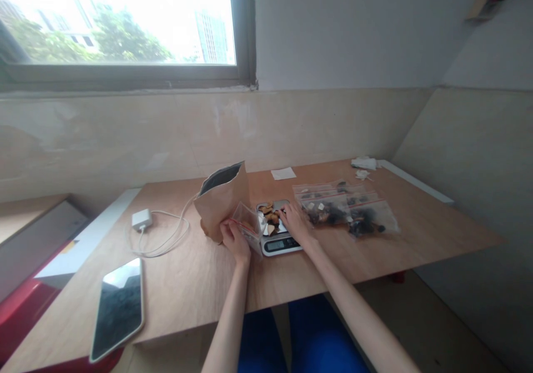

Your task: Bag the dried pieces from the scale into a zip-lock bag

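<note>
Brown dried slices [270, 217] lie on the metal plate of a small digital scale [280, 245]. My left hand [235, 241] is closed on a clear plastic bag [246, 220] with a red seal line, held at the scale's left edge. Behind that hand stands an open brown paper pouch [222, 201] with a dark interior. My right hand [296, 221] reaches over the right side of the scale, its fingertips at the slices; whether it pinches one is too small to tell.
Several clear zip bags [333, 209] with dark contents lie right of the scale. A white paper [283, 174] is behind it. Crumpled tissues [363, 164] lie at the back right. On the left are a white charger [142, 219] with its cable and a tablet [119, 306].
</note>
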Tool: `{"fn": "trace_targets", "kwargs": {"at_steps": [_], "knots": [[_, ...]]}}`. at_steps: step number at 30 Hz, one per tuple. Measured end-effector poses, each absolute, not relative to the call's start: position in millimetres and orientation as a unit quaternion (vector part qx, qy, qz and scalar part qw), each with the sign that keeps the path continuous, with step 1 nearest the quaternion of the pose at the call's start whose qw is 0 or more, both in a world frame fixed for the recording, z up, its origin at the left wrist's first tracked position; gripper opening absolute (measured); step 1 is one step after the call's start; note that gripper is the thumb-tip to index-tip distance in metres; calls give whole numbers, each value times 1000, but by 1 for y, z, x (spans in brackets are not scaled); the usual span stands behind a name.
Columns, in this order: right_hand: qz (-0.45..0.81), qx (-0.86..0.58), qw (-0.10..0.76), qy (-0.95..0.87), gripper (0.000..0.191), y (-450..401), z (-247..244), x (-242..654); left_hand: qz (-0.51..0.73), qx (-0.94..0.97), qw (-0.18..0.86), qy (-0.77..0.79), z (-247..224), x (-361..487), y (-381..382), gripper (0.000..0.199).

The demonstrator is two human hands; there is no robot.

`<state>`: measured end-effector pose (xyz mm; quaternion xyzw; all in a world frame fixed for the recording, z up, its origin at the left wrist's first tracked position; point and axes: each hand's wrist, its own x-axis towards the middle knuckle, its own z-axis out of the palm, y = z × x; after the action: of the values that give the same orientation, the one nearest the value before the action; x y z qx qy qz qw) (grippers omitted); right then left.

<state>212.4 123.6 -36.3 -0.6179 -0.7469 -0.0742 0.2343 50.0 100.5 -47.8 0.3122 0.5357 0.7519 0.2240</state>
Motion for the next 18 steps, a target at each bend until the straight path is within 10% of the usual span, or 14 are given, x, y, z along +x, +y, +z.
{"fn": "trace_targets", "kwargs": {"at_steps": [18], "knots": [[-57, -673, 316, -667, 33, 128, -16, 204, 742, 333, 222, 539, -56, 50, 105, 23]]}}
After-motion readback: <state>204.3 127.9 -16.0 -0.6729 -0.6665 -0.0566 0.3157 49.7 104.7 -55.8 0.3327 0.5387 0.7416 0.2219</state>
